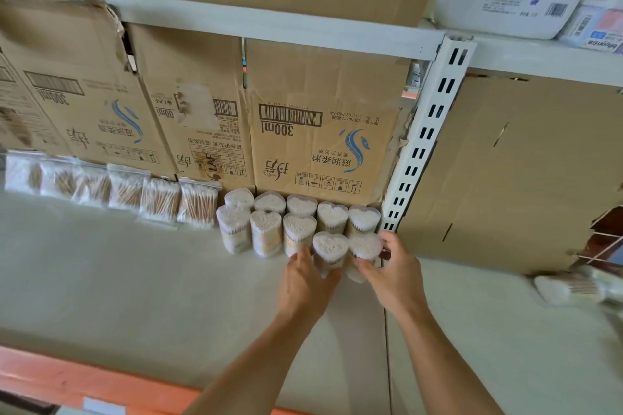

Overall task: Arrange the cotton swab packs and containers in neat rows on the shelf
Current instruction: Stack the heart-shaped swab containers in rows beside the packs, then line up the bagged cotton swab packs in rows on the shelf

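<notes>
Several heart-shaped clear containers of cotton swabs (266, 229) stand in rows at the back of the white shelf (135, 280). Two more stand in front at the right end. My left hand (306, 283) grips the left front container (329, 248). My right hand (392, 274) grips the right front container (365, 246), close to the slotted upright. A row of flat zip packs of wooden swabs (160, 199) leans against the cardboard to the left.
Flattened cardboard boxes (320, 131) line the shelf back. A white slotted upright (424, 141) divides the bays. More swab packs (566, 288) lie on the right-hand shelf. An orange shelf edge (67, 381) runs along the front. Bagged goods sit on the shelf above.
</notes>
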